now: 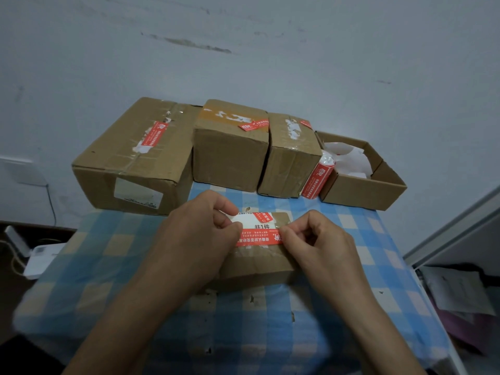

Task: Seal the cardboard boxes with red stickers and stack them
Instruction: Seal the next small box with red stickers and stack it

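Observation:
A small flat cardboard box (257, 263) lies in front of me on the checked tablecloth. Across its top stretches a red sticker (258, 236) with white print, just below a white label. My left hand (200, 234) pinches the sticker's left end. My right hand (313, 239) pinches its right end. Both hands rest on the box top. Behind, against the wall, stand three closed boxes with red stickers on their tops: a large one (135, 158), a middle one (230, 147) and a narrower one (292, 155).
A roll of red stickers (318, 180) leans between the narrower box and an open box (362, 185) holding white paper. The blue checked table (108, 266) ends at right beside a grey frame (454, 234). White devices and cables lie on the floor at left.

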